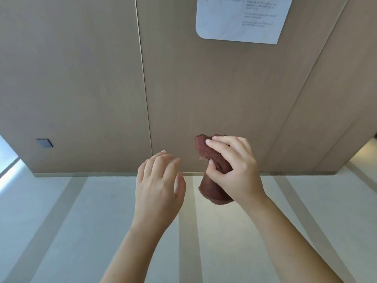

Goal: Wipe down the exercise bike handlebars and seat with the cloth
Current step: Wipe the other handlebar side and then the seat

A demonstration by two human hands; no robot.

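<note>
The right hand (234,170) has its grip clamped round the bunched brown cloth (212,190), held in the air before the wood-panelled wall (81,78). The left hand (159,188) hovers just beside, fingers relaxed and holding nothing. No bike shows — better to fold the cloth flat with both hands first, I'd judge.

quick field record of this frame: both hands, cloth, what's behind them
left hand: open, holds nothing, beside the cloth, not touching it
right hand: grips the cloth
cloth: brown, bunched, held in the air
wall: tan panels
sheet: white, printed, on the wall, top right
plate: dark, low on the wall, left
floor: pale
bike: not in view
</note>
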